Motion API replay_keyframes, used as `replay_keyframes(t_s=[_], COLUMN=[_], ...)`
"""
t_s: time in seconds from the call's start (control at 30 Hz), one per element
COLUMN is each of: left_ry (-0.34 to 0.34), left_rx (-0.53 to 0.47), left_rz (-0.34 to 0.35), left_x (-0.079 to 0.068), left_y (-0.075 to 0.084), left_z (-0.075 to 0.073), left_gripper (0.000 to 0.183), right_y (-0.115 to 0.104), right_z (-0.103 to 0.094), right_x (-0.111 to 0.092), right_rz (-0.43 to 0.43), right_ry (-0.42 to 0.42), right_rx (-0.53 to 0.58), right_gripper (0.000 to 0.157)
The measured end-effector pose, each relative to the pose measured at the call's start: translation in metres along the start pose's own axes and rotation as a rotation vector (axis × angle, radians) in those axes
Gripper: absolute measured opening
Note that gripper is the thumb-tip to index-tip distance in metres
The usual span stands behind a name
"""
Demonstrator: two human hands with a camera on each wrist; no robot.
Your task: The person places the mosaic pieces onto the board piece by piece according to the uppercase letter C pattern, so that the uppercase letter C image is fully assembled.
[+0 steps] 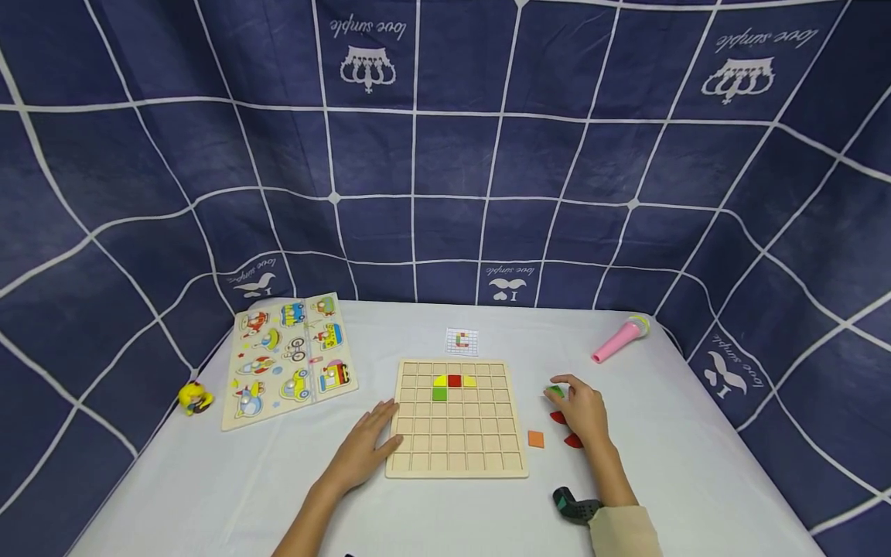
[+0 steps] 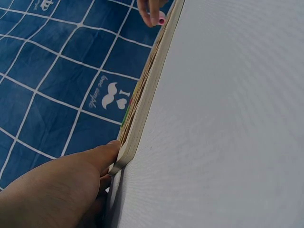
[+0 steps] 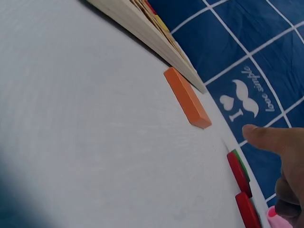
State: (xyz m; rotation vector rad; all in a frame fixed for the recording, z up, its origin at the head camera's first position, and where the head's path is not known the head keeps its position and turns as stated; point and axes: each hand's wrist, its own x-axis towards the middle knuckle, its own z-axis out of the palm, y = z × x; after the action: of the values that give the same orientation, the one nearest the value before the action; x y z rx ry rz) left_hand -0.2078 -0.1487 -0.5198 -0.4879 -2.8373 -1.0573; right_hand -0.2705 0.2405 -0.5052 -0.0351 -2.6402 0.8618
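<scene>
A wooden grid board (image 1: 455, 445) lies flat, with a green square (image 1: 439, 394), a red square (image 1: 455, 381) and yellow pieces on either side of the red one. My left hand (image 1: 362, 449) rests against the board's left edge, fingers fairly straight, the thumb touching its side in the left wrist view. Right of the board, my right hand (image 1: 583, 410) hovers with thumb and forefinger spread around a green piece (image 1: 554, 391). In the right wrist view the thumb stands apart from that piece. Two red pieces (image 3: 239, 171) lie beneath this hand. An orange square (image 1: 535, 439) sits nearer the board.
Behind the board lies a small pattern card (image 1: 462, 341). A picture puzzle board (image 1: 288, 357) and a yellow toy figure (image 1: 195, 398) are at the left. A pink toy microphone (image 1: 622, 338) lies at the back right, a dark device (image 1: 575, 507) near the right forearm.
</scene>
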Motion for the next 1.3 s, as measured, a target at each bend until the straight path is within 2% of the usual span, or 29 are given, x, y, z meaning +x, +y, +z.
replay_keyframes(t_s=[0.37,0.7,0.9,1.1,1.2,1.3], left_ry=[0.003,0.007,0.008,0.007,0.006,0.006], left_rx=[-0.007,-0.011,0.002,0.001,0.003,0.003], left_rz=[0.001,0.002,0.004,0.000,-0.003,-0.002], left_x=[0.000,-0.001,0.000,0.000,0.000,0.000], left_y=[-0.001,0.000,-0.001,-0.001,-0.001,-0.001], left_z=[0.001,0.000,0.000,0.001,0.001,0.001], left_gripper=[0.059,0.059,0.059,0.059,0.059,0.059], right_y=[0.014,0.024,0.025,0.013,-0.001,-0.018], right_z=[-0.003,-0.008,-0.007,-0.008,-0.009,-0.009], right_x=[-0.003,-0.001,-0.001,0.001,0.002,0.002], right_rz=[0.032,0.068,0.049,0.025,-0.001,-0.066], right_ry=[-0.043,-0.113,-0.091,-0.081,-0.093,-0.088], right_rx=[-0.069,-0.075,-0.066,-0.011,0.032,0.048], right_gripper=[0.031,0.034,0.031,0.029,0.029,0.029])
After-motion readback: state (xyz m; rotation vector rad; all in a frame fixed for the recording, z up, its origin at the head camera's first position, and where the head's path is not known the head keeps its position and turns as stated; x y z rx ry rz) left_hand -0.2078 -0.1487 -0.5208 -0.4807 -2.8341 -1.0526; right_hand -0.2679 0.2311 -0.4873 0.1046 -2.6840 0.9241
